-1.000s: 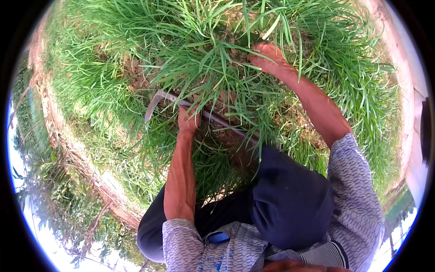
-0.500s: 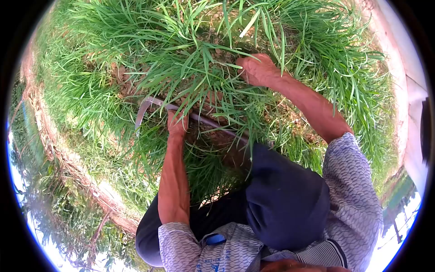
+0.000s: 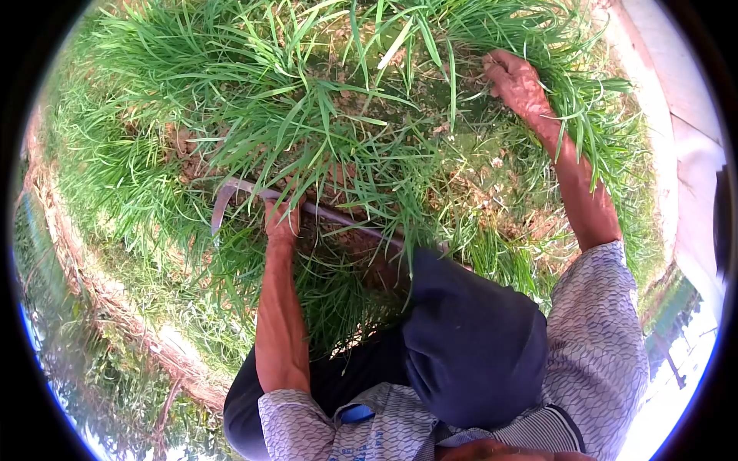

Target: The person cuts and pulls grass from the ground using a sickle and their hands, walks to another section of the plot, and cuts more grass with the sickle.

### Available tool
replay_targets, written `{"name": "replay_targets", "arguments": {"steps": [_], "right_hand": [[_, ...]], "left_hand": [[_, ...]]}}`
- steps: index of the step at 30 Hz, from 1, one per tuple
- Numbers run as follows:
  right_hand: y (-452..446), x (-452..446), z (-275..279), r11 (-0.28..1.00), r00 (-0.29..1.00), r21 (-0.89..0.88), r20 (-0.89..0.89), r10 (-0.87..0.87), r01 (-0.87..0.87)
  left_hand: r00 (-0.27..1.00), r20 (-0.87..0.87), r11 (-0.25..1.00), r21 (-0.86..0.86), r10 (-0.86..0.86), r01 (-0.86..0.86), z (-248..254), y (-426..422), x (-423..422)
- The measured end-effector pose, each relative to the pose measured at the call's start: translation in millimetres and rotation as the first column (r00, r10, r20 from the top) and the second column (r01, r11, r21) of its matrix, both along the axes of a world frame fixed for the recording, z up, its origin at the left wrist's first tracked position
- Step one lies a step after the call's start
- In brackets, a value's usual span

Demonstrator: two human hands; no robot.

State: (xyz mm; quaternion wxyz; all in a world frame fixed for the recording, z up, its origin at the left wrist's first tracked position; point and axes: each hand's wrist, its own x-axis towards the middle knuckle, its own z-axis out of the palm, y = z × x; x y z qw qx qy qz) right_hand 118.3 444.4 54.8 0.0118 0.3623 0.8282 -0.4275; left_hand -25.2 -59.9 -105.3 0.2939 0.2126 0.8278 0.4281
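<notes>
My left hand (image 3: 282, 220) is closed around the shaft of a sickle (image 3: 350, 220), close to its bent blade, among the grass-like green plants (image 3: 307, 138). The blade hooks downward on the left, and the far end of the shaft runs toward my knee. My right hand (image 3: 519, 83) reaches out to the upper right, low over the ground beside a leafy clump (image 3: 592, 127). Its fingers are curled together near thin stalks; what is between them, if anything, is too small to make out.
Bare soil and short weeds (image 3: 488, 192) lie between the clumps. My bent knee (image 3: 473, 338) stands close below the plants. A brown earth strip (image 3: 131, 307) curves along the left, with bushes beyond. A pale sheet-like surface (image 3: 692, 131) borders the right side.
My right hand has moved from the middle clump outward to the upper right, and its arm has straightened. The left hand keeps its grip on the sickle; the whole view has shifted slightly.
</notes>
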Motion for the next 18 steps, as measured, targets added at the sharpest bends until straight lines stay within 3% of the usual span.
{"name": "replay_targets", "arguments": {"steps": [1, 4, 7, 8, 10, 11, 12, 13, 14, 15, 16, 17, 18], "right_hand": [[17.1, 3.9, -5.5, 0.995, 0.996, -0.069, -0.04, -0.08, 0.078], [35.9, 1.4, -2.5, 0.956, 0.971, -0.171, 0.012, -0.239, 0.237], [36.0, -0.4, -3.7, 0.947, 0.967, -0.211, -0.024, -0.253, 0.242], [37.2, -0.3, -1.0, 0.947, 0.967, -0.21, -0.023, -0.253, 0.242], [41.8, 1.4, 3.6, 0.923, 0.971, -0.318, -0.024, -0.237, 0.217], [41.7, 4.2, 0.2, 0.923, 0.971, -0.316, -0.024, -0.237, 0.218], [38.9, 8.2, -6.2, 0.997, 0.996, -0.08, -0.084, -0.004, -0.003], [37.2, 14.1, -13.9, 0.961, 0.968, 0.167, -0.084, 0.236, -0.22], [29.5, 12.0, -6.5, 0.822, 0.89, 0.397, -0.023, 0.455, -0.409], [12.9, 19.0, -0.7, 0.795, 0.873, 0.362, 0.223, 0.434, -0.487], [1.7, 28.2, -10.9, 0.682, 0.775, 0.372, 0.368, 0.514, -0.63], [-15.8, 35.6, -16.8, 0.672, 0.71, 0.271, 0.436, 0.553, -0.689], [-25.5, 48.7, -25.6, 0.709, 0.68, 0.084, 0.382, 0.626, -0.7]], "left_hand": [[0.993, -0.085, 0.997, -0.018, -0.082, 0.081, -5.6, -4.2, -0.9], [1.0, -0.017, 0.992, 0.125, 0.023, -0.02, -10.3, -7.2, 1.2], [0.976, 0.213, 0.992, 0.103, 0.05, -0.074, -5.1, -7.9, 1.5], [0.903, 0.395, 0.969, 0.103, 0.166, -0.223, -2.5, -7.0, 0.6], [0.783, 0.563, 0.927, 0.076, 0.263, -0.366, -0.4, -6.4, -0.2], [0.807, 0.531, 0.934, 0.076, 0.258, -0.348, -0.8, -6.6, -0.1], [0.818, 0.516, 0.938, 0.077, 0.253, -0.338, -1.8, -5.9, 0.2], [0.829, 0.501, 0.941, 0.077, 0.248, -0.328, -8.0, -9.1, 0.8], [0.925, 0.355, 0.965, 0.162, 0.138, -0.207, -22.2, -16.7, 0.8], [0.958, 0.277, 0.971, 0.199, 0.077, -0.135, -34.8, -24.6, 1.3], [0.981, 0.194, 0.971, 0.231, 0.02, -0.066, -39.7, -26.5, 1.3], [0.99, 0.135, 0.983, 0.184, -0.027, 0.002, -28.7, -22.0, -1.1], [0.979, 0.205, 0.981, 0.188, 0.012, -0.051, -23.0, -20.0, -0.7]]}}
